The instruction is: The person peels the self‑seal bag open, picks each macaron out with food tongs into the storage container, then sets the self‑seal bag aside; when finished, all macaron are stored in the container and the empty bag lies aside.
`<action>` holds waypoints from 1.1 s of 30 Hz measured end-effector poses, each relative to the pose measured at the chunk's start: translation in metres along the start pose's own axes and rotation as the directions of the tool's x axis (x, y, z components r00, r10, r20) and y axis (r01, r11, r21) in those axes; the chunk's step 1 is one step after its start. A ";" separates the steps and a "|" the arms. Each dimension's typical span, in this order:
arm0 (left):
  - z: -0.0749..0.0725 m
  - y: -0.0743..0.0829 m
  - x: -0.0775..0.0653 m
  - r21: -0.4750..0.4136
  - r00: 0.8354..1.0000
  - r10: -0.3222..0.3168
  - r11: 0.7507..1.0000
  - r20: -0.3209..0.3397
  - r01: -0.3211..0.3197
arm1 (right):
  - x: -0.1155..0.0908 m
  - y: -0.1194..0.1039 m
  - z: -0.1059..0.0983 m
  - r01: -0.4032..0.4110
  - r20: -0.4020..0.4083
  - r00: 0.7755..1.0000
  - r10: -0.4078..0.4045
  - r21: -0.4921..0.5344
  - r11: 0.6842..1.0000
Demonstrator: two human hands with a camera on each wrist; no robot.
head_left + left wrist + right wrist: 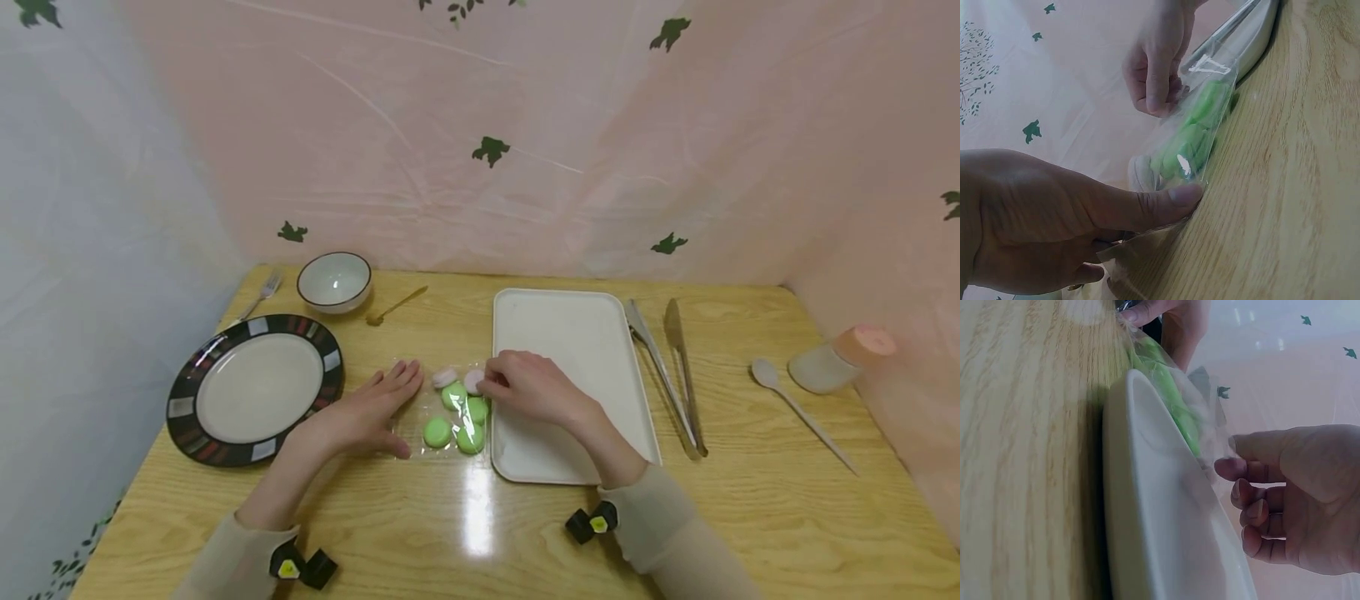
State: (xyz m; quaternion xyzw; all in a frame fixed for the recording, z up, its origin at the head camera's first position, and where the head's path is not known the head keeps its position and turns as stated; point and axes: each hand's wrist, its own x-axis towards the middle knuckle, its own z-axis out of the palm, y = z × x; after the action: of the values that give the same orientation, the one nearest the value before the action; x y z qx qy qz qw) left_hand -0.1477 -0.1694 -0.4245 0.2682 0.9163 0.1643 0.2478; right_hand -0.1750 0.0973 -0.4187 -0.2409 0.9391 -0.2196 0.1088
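A clear plastic bag lies on the table, its right edge overlapping the white tray. Inside are several green macarons and two pale pink ones. My left hand rests at the bag's left end with straight, spread fingers. Its thumb lies over the near edge of the film in the left wrist view. At the opposite end, my right hand pinches the bag's upper right edge between thumb and index finger, over the tray's left rim. The right hand's other fingers are loosely curled in the right wrist view.
A dark-rimmed plate, a fork, a bowl and a small gold spoon lie to the left. Right of the tray are tongs, a pale spoon and a jar with an orange lid. Curtains enclose the table.
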 end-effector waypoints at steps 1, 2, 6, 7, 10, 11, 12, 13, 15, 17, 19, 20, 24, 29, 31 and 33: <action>0.000 0.000 0.000 0.001 1.000 0.000 1.000 0.001 0.000 | 0.001 0.000 0.000 0.002 -0.003 1.000 -0.002 -0.005 1.000; 0.000 0.000 0.000 0.002 1.000 -0.001 1.000 0.002 0.001 | 0.001 -0.001 0.001 0.003 -0.005 1.000 -0.003 -0.008 1.000; 0.000 -0.001 0.000 -0.006 1.000 -0.003 1.000 0.005 0.003 | 0.002 0.000 0.001 0.000 -0.004 1.000 0.000 -0.016 1.000; 0.001 -0.001 0.000 -0.007 1.000 -0.004 1.000 0.006 0.004 | 0.002 0.000 0.001 -0.004 -0.004 1.000 0.004 -0.016 1.000; 0.001 -0.001 0.000 -0.007 1.000 -0.007 1.000 0.008 0.007 | 0.000 0.002 0.000 -0.010 -0.005 1.000 0.010 -0.016 1.000; 0.001 -0.002 0.001 -0.006 1.000 -0.007 1.000 0.007 0.007 | 0.000 0.003 0.000 -0.010 -0.007 1.000 0.010 -0.014 1.000; 0.001 -0.002 0.001 -0.005 1.000 -0.010 1.000 0.008 0.010 | -0.001 0.003 -0.001 -0.010 -0.008 1.000 0.010 -0.017 1.000; 0.001 -0.002 0.001 -0.005 1.000 -0.008 1.000 0.007 0.008 | -0.001 0.004 -0.001 -0.011 -0.009 1.000 0.011 -0.021 1.000; 0.001 -0.002 0.001 -0.006 1.000 -0.009 1.000 0.006 0.009 | -0.002 0.006 -0.002 -0.009 -0.011 1.000 0.009 -0.018 1.000; 0.001 -0.002 0.001 -0.008 1.000 -0.011 1.000 0.007 0.011 | -0.003 0.007 -0.003 -0.011 -0.012 1.000 0.011 -0.019 1.000; 0.000 -0.002 0.001 -0.012 1.000 -0.009 1.000 0.004 0.009 | -0.005 0.009 -0.004 -0.012 -0.010 1.000 0.012 -0.018 1.000; 0.000 -0.002 0.001 -0.011 1.000 -0.011 1.000 0.004 0.011 | -0.005 0.010 -0.005 -0.013 -0.007 1.000 0.013 -0.013 1.000; 0.000 -0.002 0.001 -0.008 1.000 -0.007 1.000 -0.001 0.007 | -0.008 0.014 -0.007 -0.025 0.007 1.000 0.026 -0.012 1.000; 0.000 -0.002 0.000 0.001 1.000 0.004 1.000 -0.005 -0.004 | -0.011 0.018 -0.008 -0.042 0.022 0.999 0.042 -0.011 0.999; 0.000 -0.002 0.000 0.003 1.000 0.008 1.000 -0.006 -0.008 | -0.011 0.019 -0.009 -0.046 0.026 0.999 0.046 -0.006 0.999; -0.001 -0.002 -0.001 0.001 1.000 0.013 1.000 -0.006 -0.013 | -0.013 0.019 -0.009 -0.049 0.027 0.998 0.049 -0.002 0.999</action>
State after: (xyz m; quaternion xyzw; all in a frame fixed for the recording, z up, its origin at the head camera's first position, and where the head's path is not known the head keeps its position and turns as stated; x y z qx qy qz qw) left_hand -0.1478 -0.1715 -0.4240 0.2739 0.9154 0.1662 0.2438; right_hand -0.1747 0.1221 -0.4181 -0.2207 0.9433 -0.2130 0.1270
